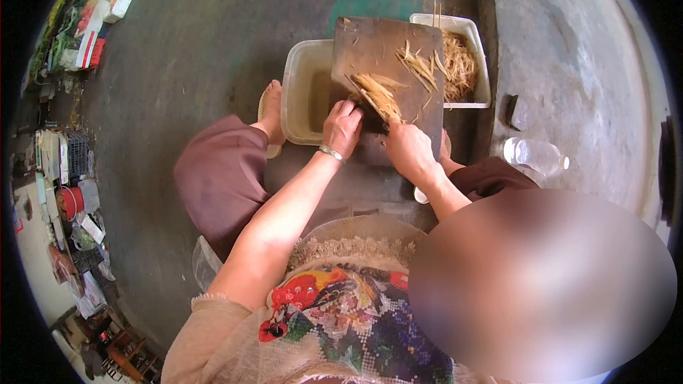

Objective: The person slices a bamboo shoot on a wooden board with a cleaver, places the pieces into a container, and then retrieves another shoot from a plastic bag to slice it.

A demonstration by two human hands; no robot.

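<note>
A person sits low on a grey concrete floor [199,43] with both bare hands on a dark wooden cutting board [377,50] laid across two pale plastic tubs. The left hand [342,128], a metal bangle [331,153] on its wrist, lies at about seven o'clock on the board, fingers curled down and pressing on the near end of a bundle of thin, straw-coloured fibrous strips [377,96]; it pins the bundle rather than closing round it. The right hand [407,149], at about five o'clock on the board, is clenched just beside the bundle's lower tip, but what it grips is hidden under the fist and I cannot tell. The bundle runs slantwise from ten o'clock down to four o'clock between the two hands. A smaller scatter of loose strips [420,65] lies on the board toward two o'clock, apart from the bundle. The left tub [302,92], at nine o'clock from the board, looks to hold murky liquid; the right tub [466,64], at three o'clock, is filled with a tangle of the same strips. A bare foot on a sandal [270,110] rests just beside the left tub. Well off at three o'clock, a clear plastic bottle [537,155] lies on its side on the floor. Cluttered boxes and containers [107,11] line the floor's far edge at ten o'clock.
</note>
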